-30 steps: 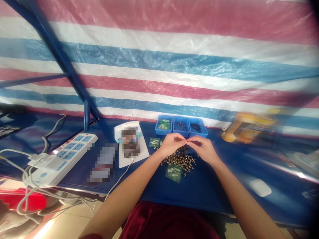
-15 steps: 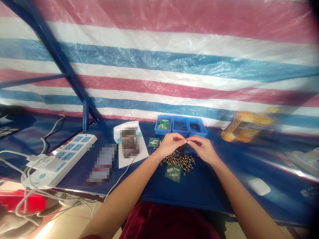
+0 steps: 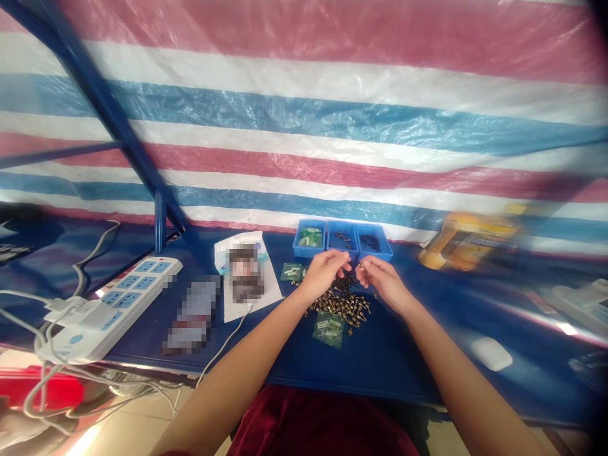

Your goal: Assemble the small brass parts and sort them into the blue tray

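On the left, a white power strip (image 3: 114,304) lies on the blue table (image 3: 266,373). Next comes the left hand (image 3: 323,273), curled up over a heap of little brass screws (image 3: 339,308). The right hand (image 3: 386,284) is close by, not touching the left, and seems to pinch, but I cannot tell if it holds anything. The screws look hard, light and easy to drop, so the thin end looks like a good place to pinch one.

Small brass fittings (image 3: 339,309) | loose scattered heap | on blue tabletop (image 3: 380,361)
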A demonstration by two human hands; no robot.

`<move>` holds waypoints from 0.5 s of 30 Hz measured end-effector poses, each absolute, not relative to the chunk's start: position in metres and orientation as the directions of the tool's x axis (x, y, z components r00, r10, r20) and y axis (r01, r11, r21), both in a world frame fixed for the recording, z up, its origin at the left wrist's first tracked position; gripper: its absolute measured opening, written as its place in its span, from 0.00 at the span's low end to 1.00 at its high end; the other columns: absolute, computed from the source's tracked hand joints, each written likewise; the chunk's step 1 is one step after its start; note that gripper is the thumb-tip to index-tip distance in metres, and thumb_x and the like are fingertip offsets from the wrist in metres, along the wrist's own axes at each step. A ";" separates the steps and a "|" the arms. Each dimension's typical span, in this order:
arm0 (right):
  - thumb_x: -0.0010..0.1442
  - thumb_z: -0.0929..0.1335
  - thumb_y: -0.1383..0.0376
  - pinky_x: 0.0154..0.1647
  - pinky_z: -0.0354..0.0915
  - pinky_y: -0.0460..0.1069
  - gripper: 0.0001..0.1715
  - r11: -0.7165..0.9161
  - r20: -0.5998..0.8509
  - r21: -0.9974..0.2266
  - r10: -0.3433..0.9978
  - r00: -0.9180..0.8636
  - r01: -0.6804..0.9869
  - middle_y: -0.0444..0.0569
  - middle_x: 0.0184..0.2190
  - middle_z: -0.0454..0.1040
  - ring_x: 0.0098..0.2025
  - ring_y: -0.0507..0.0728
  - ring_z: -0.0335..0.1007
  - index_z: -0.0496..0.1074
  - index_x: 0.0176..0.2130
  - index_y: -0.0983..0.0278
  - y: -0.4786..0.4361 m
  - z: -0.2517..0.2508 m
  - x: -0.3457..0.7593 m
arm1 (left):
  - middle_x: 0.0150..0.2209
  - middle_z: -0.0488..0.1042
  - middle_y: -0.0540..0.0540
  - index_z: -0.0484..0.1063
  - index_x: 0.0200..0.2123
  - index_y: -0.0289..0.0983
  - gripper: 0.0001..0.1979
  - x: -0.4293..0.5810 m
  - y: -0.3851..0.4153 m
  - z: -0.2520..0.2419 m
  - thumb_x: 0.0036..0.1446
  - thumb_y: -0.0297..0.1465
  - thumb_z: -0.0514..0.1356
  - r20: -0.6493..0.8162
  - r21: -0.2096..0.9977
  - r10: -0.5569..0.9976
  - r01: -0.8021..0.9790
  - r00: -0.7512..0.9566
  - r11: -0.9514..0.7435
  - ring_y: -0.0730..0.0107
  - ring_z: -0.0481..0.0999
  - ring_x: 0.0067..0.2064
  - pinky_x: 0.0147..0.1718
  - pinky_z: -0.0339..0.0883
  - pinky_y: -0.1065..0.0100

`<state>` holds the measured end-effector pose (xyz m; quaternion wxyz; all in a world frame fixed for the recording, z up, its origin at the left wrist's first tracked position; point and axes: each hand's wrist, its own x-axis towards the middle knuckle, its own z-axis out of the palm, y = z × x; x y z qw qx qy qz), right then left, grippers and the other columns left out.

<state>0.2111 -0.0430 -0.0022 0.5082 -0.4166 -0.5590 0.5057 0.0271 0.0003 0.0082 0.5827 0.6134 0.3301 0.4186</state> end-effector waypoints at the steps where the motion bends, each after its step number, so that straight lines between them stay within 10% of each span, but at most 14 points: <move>1: 0.63 0.67 0.49 0.28 0.58 0.49 0.21 0.102 0.121 -0.986 0.983 -0.136 -0.135 0.43 0.24 0.66 0.26 0.53 0.60 0.65 0.29 0.61 -0.043 -0.001 0.211 | 0.31 0.77 0.45 0.75 0.35 0.34 0.20 0.027 0.001 0.008 0.59 0.47 0.58 0.120 0.992 0.906 -0.077 0.406 -0.096 0.76 0.70 0.27 0.25 0.58 0.72; 7: 0.62 0.66 0.46 0.27 0.59 0.50 0.28 -0.003 0.036 -0.951 0.992 -0.121 -0.308 0.39 0.19 0.48 0.23 0.53 0.54 0.52 0.23 0.59 -0.044 0.008 0.213 | 0.30 0.75 0.46 0.74 0.35 0.34 0.21 0.025 0.008 0.003 0.60 0.47 0.57 0.095 0.995 0.941 -0.070 0.326 -0.077 0.76 0.68 0.26 0.24 0.56 0.72; 15: 0.56 0.66 0.40 0.15 0.46 0.46 0.26 -0.047 -0.105 -0.962 0.972 0.208 -0.267 0.35 0.18 0.51 0.16 0.50 0.44 0.58 0.35 0.57 -0.029 -0.008 0.222 | 0.31 0.75 0.45 0.75 0.35 0.34 0.18 0.024 0.007 0.003 0.59 0.45 0.58 0.093 0.996 0.936 -0.034 0.338 -0.087 0.75 0.69 0.27 0.26 0.59 0.71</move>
